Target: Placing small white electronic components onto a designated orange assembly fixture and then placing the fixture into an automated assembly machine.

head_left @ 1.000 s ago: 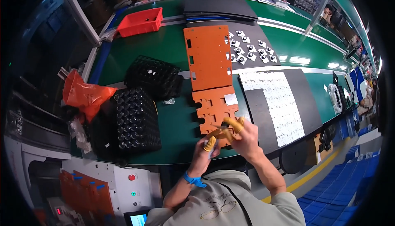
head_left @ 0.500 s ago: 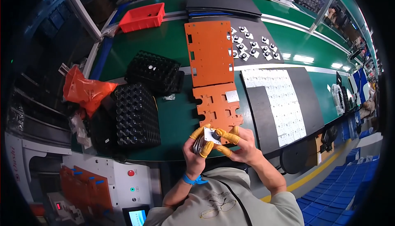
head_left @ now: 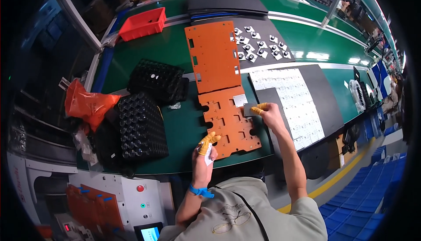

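My left hand (head_left: 206, 148), with yellow finger cots and a blue wrist strap, holds white square boards (head_left: 209, 157) at the near edge of the orange fixture (head_left: 226, 124); how many is hidden. Over the fixture's right side, my right hand (head_left: 268, 113) pinches a dark grey square plate (head_left: 250, 110) between cotted fingertips. Whether that plate touches the fixture I cannot tell. Just beyond it, a white square board (head_left: 240, 100) lies on the fixture. The fixture's orange lid (head_left: 212, 59) lies folded back, away from me.
Several small white boards with black round parts (head_left: 262, 45) lie on a dark mat behind. White board panels (head_left: 302, 105) cover a dark sheet at right. Black trays (head_left: 142, 127), an orange bag (head_left: 87, 103) and a red bin (head_left: 142, 24) stand at left.
My hands have parted from the white board with the black round part that both held. The right moved forward and right with a dark square plate; the left stays near, holding white boards.
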A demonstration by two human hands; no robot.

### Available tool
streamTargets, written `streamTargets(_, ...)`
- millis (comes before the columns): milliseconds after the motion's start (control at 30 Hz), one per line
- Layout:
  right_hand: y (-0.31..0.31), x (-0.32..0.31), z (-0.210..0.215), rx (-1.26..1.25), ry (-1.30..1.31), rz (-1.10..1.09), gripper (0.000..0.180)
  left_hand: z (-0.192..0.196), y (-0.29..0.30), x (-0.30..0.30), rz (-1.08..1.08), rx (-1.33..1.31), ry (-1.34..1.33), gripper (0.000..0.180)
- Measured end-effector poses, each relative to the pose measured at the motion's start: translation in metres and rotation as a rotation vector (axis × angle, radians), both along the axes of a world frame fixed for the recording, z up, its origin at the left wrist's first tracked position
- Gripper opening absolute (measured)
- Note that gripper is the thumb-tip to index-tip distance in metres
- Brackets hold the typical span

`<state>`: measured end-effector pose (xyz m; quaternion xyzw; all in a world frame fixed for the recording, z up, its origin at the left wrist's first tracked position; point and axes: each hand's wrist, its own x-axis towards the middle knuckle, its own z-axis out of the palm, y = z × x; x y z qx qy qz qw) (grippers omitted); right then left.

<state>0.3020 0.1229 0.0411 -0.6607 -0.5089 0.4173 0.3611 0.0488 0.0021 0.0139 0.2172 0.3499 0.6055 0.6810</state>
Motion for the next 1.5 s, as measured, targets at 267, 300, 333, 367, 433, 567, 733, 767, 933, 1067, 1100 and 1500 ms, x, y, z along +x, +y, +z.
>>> streamTargets(267, 0.006, -0.001, 0.009, -0.252, -0.1, 0.12, 0.023, -0.009, -0.008, -0.018, 0.009, -0.01, -0.068, 0.04)
streamTargets(300, 0.006, -0.002, 0.009, -0.259, -0.117, 0.107, 0.022, -0.01, -0.008, -0.018, 0.006, -0.011, -0.069, 0.04)
streamTargets(333, 0.006, 0.0, 0.004, -0.26, -0.118, 0.1, 0.022, -0.011, -0.009, -0.019, 0.007, -0.015, -0.064, 0.041)
streamTargets(367, 0.007, 0.003, -0.006, -0.252, -0.106, 0.101, 0.022, -0.012, -0.01, -0.02, 0.007, -0.02, -0.059, 0.042)
streamTargets(433, 0.009, 0.006, -0.012, -0.247, -0.098, 0.099, 0.023, -0.011, -0.011, -0.023, -0.003, -0.009, -0.056, 0.043)
streamTargets(567, 0.019, 0.009, -0.017, -0.278, -0.115, 0.233, 0.025, -0.01, -0.01, -0.024, -0.006, 0.02, -0.075, 0.044)
streamTargets(733, 0.018, -0.003, 0.015, -0.301, -0.197, 0.33, 0.027, -0.003, -0.005, -0.02, -0.013, 0.061, -0.103, 0.045)
streamTargets(767, 0.017, -0.005, 0.024, -0.273, -0.355, 0.352, 0.029, 0.0, -0.004, -0.017, -0.025, 0.05, -0.17, 0.046)
streamTargets(933, -0.005, -0.042, 0.051, 0.27, -0.904, 0.382, 0.04, 0.016, 0.001, -0.019, -0.137, -0.059, -0.467, 0.051)
streamTargets(1067, -0.052, -0.114, 0.079, 0.744, -0.51, 0.924, 0.067, 0.008, -0.008, -0.032, -0.113, -0.178, -0.581, 0.045)
streamTargets(1100, -0.06, -0.129, 0.087, 0.684, -0.504, 1.051, 0.059, -0.016, -0.008, -0.043, -0.327, 0.079, -0.701, 0.042)
streamTargets(1500, -0.067, -0.178, 0.072, 0.634, -0.225, 1.052, 0.048, 0.017, -0.038, -0.083, -0.153, 0.016, -0.637, 0.048)
